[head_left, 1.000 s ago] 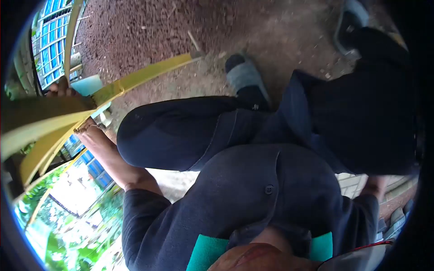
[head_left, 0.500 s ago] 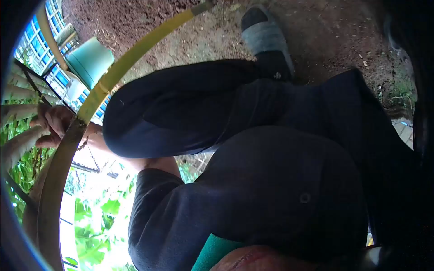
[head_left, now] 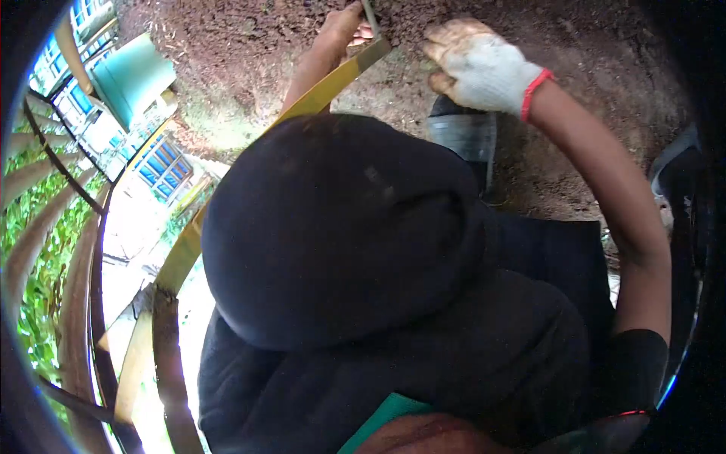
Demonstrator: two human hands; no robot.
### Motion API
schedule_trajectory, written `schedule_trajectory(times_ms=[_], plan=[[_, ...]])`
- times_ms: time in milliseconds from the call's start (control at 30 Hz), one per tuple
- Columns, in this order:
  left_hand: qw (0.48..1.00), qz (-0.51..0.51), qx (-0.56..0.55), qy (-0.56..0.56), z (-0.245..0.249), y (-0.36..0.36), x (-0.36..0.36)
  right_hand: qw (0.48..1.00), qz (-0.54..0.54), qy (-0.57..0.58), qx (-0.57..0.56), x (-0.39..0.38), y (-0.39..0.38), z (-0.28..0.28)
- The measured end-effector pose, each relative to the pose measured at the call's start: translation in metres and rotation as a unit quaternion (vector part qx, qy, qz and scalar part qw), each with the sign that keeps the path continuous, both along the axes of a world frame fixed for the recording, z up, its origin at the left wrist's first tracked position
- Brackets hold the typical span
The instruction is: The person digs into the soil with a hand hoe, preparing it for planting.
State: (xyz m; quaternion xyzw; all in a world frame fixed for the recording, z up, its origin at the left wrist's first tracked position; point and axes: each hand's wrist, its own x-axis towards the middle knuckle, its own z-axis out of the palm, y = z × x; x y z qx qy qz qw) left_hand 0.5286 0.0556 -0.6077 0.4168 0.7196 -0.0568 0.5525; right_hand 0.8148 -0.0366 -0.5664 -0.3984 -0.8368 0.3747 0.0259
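A long yellow bamboo strip (head_left: 333,85) curves up from the lower left, passing behind my raised knee, to the bare soil at the top. At its far end my left hand (head_left: 346,29), bare, has its fingers curled at a thin greyish part that bends upward from the strip; the exact grip is partly hidden. My right hand (head_left: 480,66) wears a soiled white work glove with a red cuff. It hovers over the ground beside my sandal (head_left: 463,136), fingers apart and nothing visible in them, a short distance right of the strip's end.
My dark-clothed knee (head_left: 340,227) fills the middle of the view. To the left are a pale green container (head_left: 132,79), curved wooden rails (head_left: 76,318) and leafy plants. Another sandal or foot (head_left: 673,155) shows at the right edge, on brown soil.
My left hand has moved from the wooden rails at the left to the strip's far end at the top. My gloved right hand has come into view. The strip's end has shifted right and down.
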Motion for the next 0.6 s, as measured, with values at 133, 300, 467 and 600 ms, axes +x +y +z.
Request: schedule_trajectory(times_ms=[133, 300, 467, 600], plan=[[0.998, 0.063, -0.011, 0.019, 0.012, 0.004, 0.028, 1.0, 0.004, -0.025, -0.009, -0.019, -0.001, -0.007], [0.988, 0.147, -0.009, -0.037, 0.013, 0.0, 0.029, 0.996, -0.075, 0.033, 0.035, -0.022, -0.007, -0.015], [0.992, 0.125, 0.011, -0.015, 0.03, -0.007, 0.016, 0.886, -0.386, 0.164, -0.201, -0.006, -0.016, -0.029], [0.985, 0.138, -0.051, -0.089, 0.027, 0.006, 0.016, 0.526, -0.47, 0.408, -0.58, -0.014, -0.007, -0.059]])
